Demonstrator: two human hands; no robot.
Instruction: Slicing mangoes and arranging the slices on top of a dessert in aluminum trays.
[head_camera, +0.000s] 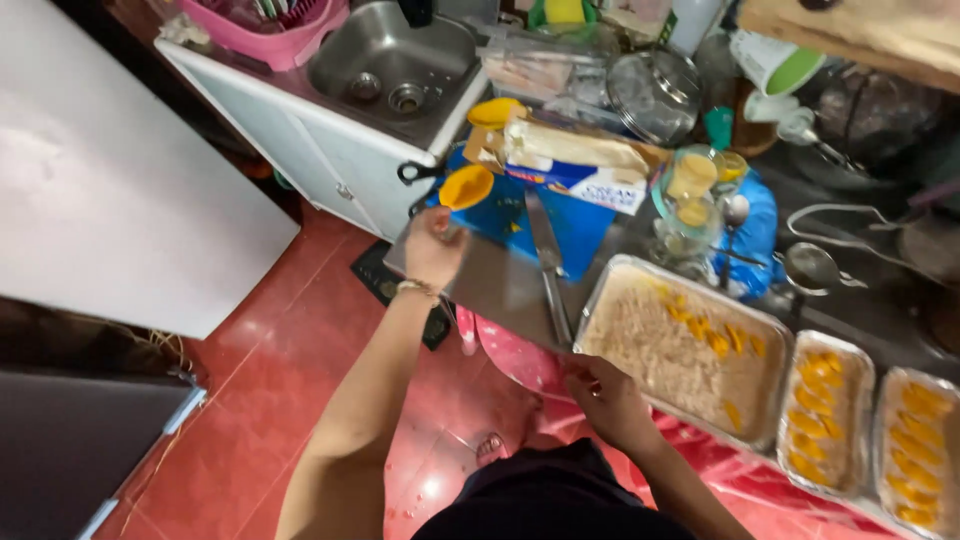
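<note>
Foil tray — the largest of 3 on the counter — holds a pale crumb layer with yellow fruit slices scattered toward its far right side. 2 smaller foil trays to its right are lined with the same slices. A blue cutting board lies behind it, and a long knife rests across the board. The right hand sits at the big tray's near-left corner, fingers curled; whether it grips anything I cannot tell. The left hand is closed around a yellow fruit piece at the board's left edge.
</note>
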